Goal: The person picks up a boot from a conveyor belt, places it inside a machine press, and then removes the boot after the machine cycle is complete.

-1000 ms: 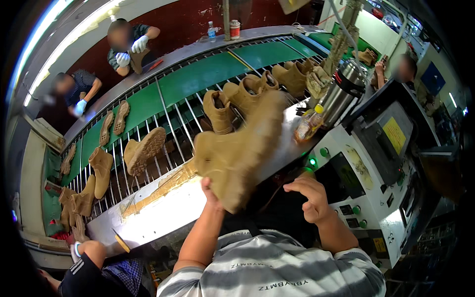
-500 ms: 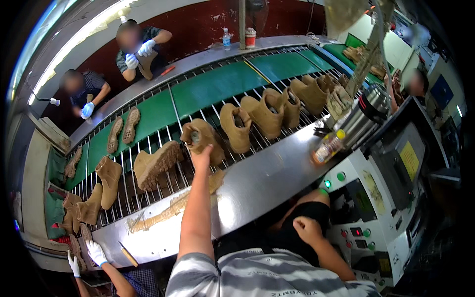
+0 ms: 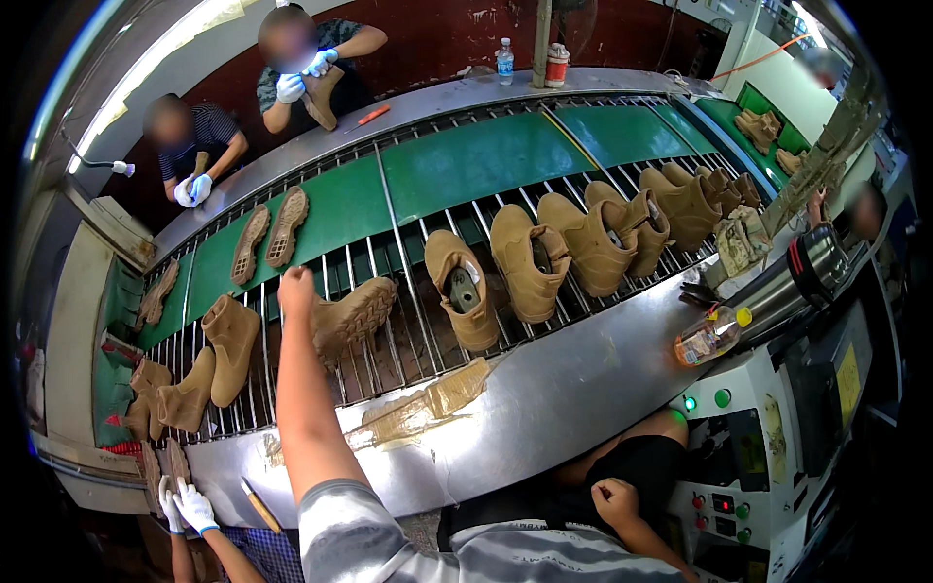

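Head view: left hand [image 3: 296, 290] off the tan suede-look ankle boot [image 3: 452, 267], now standing mid-frame on the silver metal-bar rack [image 3: 403, 248], so that one's set down. Hand's at the tan lug-soled boot [image 3: 358, 316] tipped over, 9 o'clock; can't tell grip. Right hand [image 3: 615, 503] curled, looks empty, 5 o'clock.

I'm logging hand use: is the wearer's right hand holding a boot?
No, the right hand is down by the black shorts, well away from the boots.
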Motion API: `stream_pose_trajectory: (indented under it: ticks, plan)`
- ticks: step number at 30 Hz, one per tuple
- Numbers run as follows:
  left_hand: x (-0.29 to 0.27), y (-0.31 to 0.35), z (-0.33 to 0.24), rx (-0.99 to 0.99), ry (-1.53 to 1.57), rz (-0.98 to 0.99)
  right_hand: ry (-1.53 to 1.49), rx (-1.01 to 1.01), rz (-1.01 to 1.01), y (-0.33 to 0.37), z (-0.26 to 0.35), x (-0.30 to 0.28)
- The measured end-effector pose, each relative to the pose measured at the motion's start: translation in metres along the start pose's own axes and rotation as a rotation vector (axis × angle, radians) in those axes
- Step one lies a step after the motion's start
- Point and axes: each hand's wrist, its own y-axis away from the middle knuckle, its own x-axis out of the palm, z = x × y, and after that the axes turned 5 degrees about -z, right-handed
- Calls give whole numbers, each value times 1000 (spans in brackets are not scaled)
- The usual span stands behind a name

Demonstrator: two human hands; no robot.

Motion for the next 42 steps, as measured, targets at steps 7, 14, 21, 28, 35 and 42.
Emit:
stream_pose_trajectory:
  ticks: [7, 14, 21, 28, 35, 42]
  plan:
    - [-23, 47, 32, -278, -196, 93, -6, 140, -13, -7, 10, 13]
    - [-110, 105, -49, 156, -336, 101, -53, 89, 10, 0, 19, 11]
    - [-124, 146, -123, 373, -688, 593, -172, 27, -38, 14, 16, -2]
    - [-154, 176, -159, 594, -463, 661, -320, -40, -132, 34, 13, -26]
    - [-253, 269, -240, 186, 346, 665, -1068, 130, 233, 27, 55, -53]
    - [-236, 455, -333, -129, 999, 1086, -1545, 60, 101, 42, 72, -92]
